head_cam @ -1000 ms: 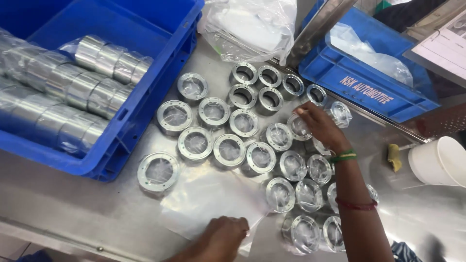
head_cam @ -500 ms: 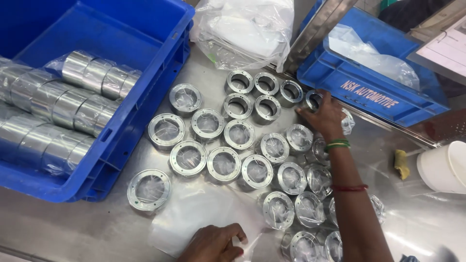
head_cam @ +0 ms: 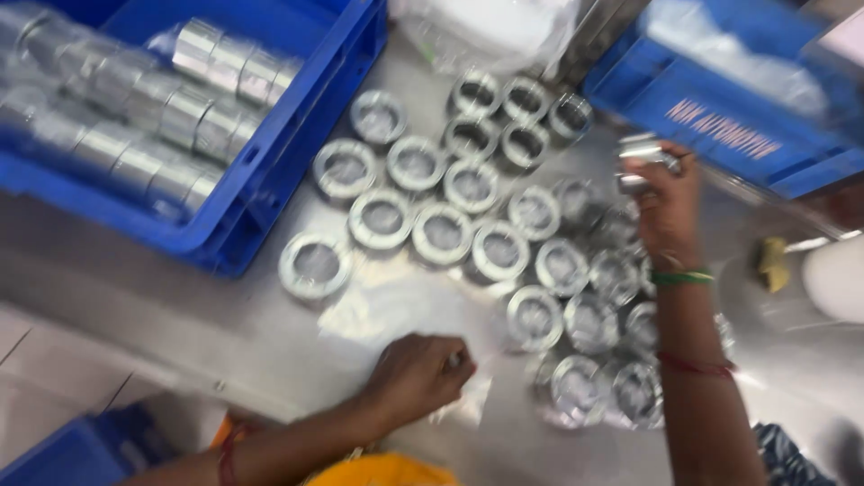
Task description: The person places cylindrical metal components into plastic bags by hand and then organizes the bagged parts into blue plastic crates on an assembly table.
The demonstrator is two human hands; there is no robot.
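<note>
Several shiny metal rings [head_cam: 443, 234] stand in rows on a steel table [head_cam: 126, 297], some wrapped in clear plastic. My right hand [head_cam: 664, 193] is raised at the far right of the rows, gripping a metal ring [head_cam: 646, 160] near the right blue crate. My left hand [head_cam: 416, 376] rests near the table's front edge, fingers pinched on a clear plastic bag [head_cam: 396, 301] lying flat beside the rings. The frame is blurred.
A large blue crate [head_cam: 270, 171] at left holds plastic-wrapped stacks of metal rings [head_cam: 153, 108]. A second blue crate [head_cam: 720, 117] at back right holds clear bags. A clear plastic bundle [head_cam: 490, 31] lies at the back. A white cup [head_cam: 832, 279] stands at right.
My right hand has lifted a ring off the table near the right crate. My left hand has stayed on the plastic bag. The camera has moved closer.
</note>
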